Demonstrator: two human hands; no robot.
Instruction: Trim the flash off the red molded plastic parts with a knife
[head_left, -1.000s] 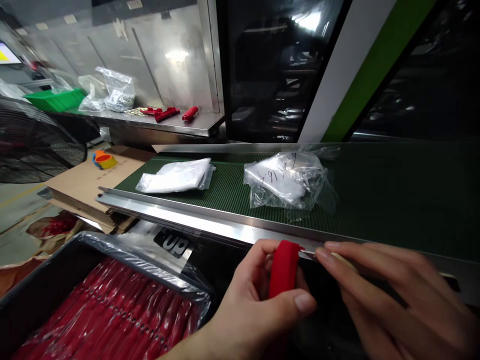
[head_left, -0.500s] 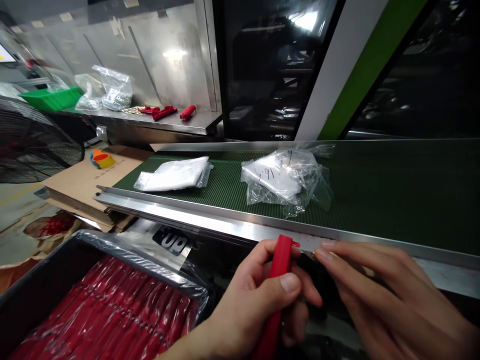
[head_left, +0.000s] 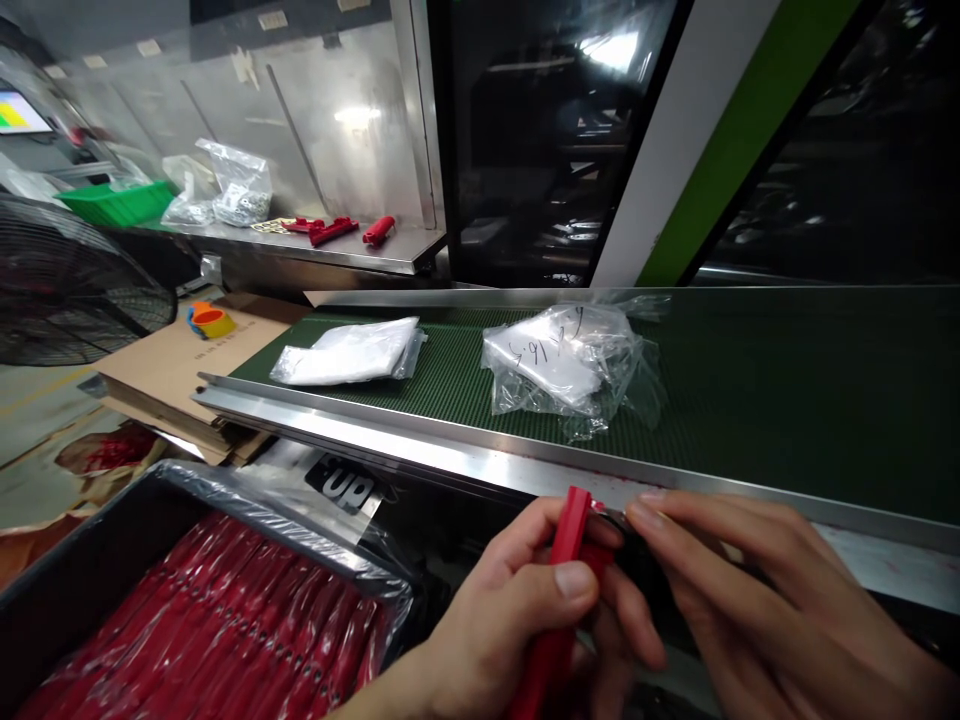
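Note:
My left hand [head_left: 517, 600] is closed around a long red plastic part [head_left: 571, 530], thumb along its near face. The part stands tilted, its top end up and its lower end running down out of view. A small red tab sticks out at its upper right. Beside that tab, my right hand [head_left: 757, 580] has thumb and fingertips pinched together. Something thin and dark shows at those fingertips, too small to name. Below left, a dark bin [head_left: 169, 480] lined with clear plastic holds rows of similar red parts [head_left: 247, 610].
Behind my hands runs a green conveyor belt [head_left: 450, 385] with a metal rail [head_left: 420, 430]. Two plastic bags, a flat white one [head_left: 352, 350] and a crumpled one [head_left: 555, 360], lie on it. Left are flat cardboard [head_left: 169, 350], tape [head_left: 211, 320], a fan [head_left: 75, 270] and a metal shelf [head_left: 360, 252].
The red part has dropped slightly and turned in my left hand, showing more of its right side. My right fingertips stay close to its top end. The view has shifted a little.

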